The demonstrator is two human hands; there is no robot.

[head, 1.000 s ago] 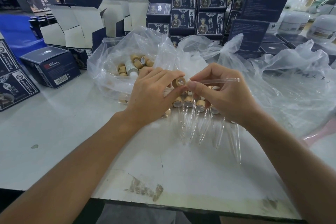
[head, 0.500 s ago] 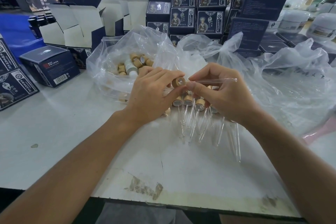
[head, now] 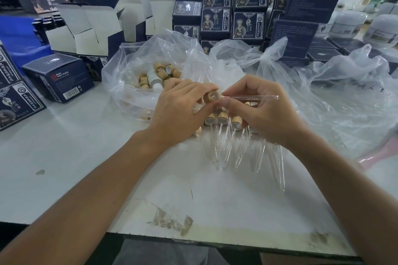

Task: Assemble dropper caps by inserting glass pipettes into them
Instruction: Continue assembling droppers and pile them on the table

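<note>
Left hand (head: 183,107) curled round a tan dropper cap (head: 211,97), open mouth turned to the right. Right hand (head: 258,112) pinching a glass pipette (head: 249,98) near its inner end, tube lying level, far tip pointing right. Pipette end right at the cap mouth, perhaps just inside; could not tell how deep. Main risk, as judged: tube pushed in at a slight angle, then bent against the rim and cracked, because thin glass held so close to the end leaves a long free part. Also possible: cap slipped in the fingers, so the tube slid past the hole. Just below the hands, finished droppers (head: 224,131) in a row on the table (head: 64,157), tubes pointing toward the person; a careless wrist could have rolled or snapped them. Behind, loose caps (head: 159,75) in a clear plastic bag (head: 133,66), and dark blue boxes (head: 58,77) further back.
</note>
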